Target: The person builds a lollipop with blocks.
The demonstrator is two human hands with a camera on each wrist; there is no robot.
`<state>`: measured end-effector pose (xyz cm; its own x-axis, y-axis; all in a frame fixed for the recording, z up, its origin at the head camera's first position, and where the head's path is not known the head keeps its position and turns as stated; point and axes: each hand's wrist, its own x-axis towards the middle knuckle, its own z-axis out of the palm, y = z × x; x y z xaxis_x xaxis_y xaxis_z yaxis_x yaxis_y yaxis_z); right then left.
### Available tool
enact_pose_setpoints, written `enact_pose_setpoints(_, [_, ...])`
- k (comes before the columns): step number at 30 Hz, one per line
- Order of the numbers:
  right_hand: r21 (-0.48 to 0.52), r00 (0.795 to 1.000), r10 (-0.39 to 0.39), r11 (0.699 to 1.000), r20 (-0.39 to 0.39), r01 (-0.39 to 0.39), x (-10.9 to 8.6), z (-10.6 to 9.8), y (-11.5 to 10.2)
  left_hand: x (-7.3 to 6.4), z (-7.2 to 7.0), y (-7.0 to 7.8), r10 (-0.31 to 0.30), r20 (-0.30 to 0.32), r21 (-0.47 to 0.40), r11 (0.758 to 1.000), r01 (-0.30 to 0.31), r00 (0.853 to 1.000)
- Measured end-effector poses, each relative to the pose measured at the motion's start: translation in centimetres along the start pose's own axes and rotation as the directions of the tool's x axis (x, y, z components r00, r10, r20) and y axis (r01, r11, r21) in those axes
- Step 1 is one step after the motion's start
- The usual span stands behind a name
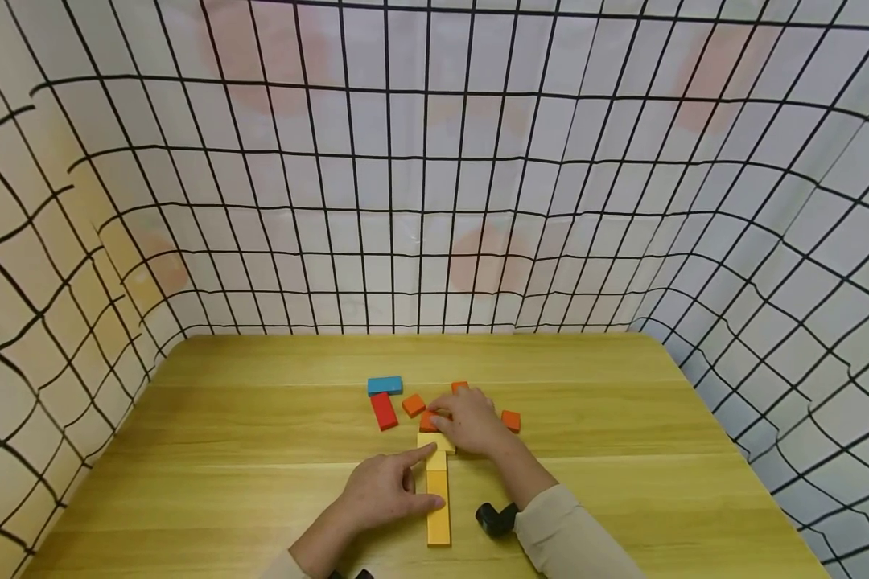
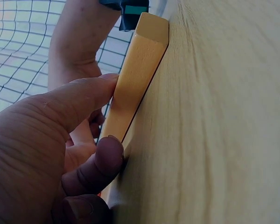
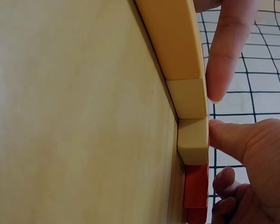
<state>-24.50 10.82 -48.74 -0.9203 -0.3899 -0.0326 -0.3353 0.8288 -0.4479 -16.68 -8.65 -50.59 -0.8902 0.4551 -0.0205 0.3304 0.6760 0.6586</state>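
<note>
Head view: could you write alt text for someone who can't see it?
A person's left hand and right hand work at a row of yellow blocks on a wooden table; orange blocks, a red block and a blue block lie beyond, before black netting.

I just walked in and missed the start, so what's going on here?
A person's two hands are working on a line of blocks on a wooden table. The left hand touches the long yellow block with its thumb. Beyond that come a short pale block and a crosswise pale block. The right hand is at the orange block past them; whether it grips it is unclear. Three loose orange blocks, a red block and a blue block lie around.
</note>
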Motion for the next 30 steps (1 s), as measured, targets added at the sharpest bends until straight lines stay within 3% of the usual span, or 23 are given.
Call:
enact_pose_setpoints(7, [0.018,0.999,-0.014,1.0,0.046,0.013,-0.2,0.0,-0.2,0.0,-0.1,0.1,-0.005,0.001,-0.001,1.0,0.005,1.0])
enact_pose_setpoints(22, [0.044,0.998,-0.03,0.999,0.054,0.028,-0.1,-0.1,-0.2,-0.1,-0.3,0.2,0.011,-0.01,-0.001,1.0,-0.011,1.0])
enact_pose_setpoints(30, [0.124,1.0,-0.016,0.992,-0.012,0.017,-0.1,0.0,1.1,-0.1,-0.2,0.2,0.0,-0.001,0.001,1.0,0.0,1.0])
